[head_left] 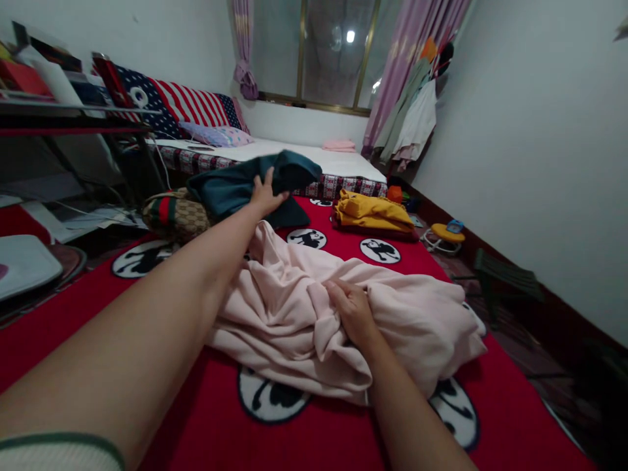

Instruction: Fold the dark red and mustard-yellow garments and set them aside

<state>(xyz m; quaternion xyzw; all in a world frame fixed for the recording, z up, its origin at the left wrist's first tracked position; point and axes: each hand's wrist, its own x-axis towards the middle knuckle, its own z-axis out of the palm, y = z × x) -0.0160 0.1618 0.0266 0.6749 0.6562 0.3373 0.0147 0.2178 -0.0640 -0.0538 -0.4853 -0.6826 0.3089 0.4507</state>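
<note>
My left hand reaches far forward and grips a dark teal garment, which is lifted off the bed and draped over a patterned bag. My right hand is closed on a fold of a crumpled pale pink garment. The pink cloth lies spread over the red bedspread with round black-and-white cartoon patches, directly in front of me.
A folded yellow garment lies on the bedspread at the far right. Beyond is a second bed with a white sheet and a flag-patterned cushion. Shelves stand at the left; a small stool and hanging clothes are at the right.
</note>
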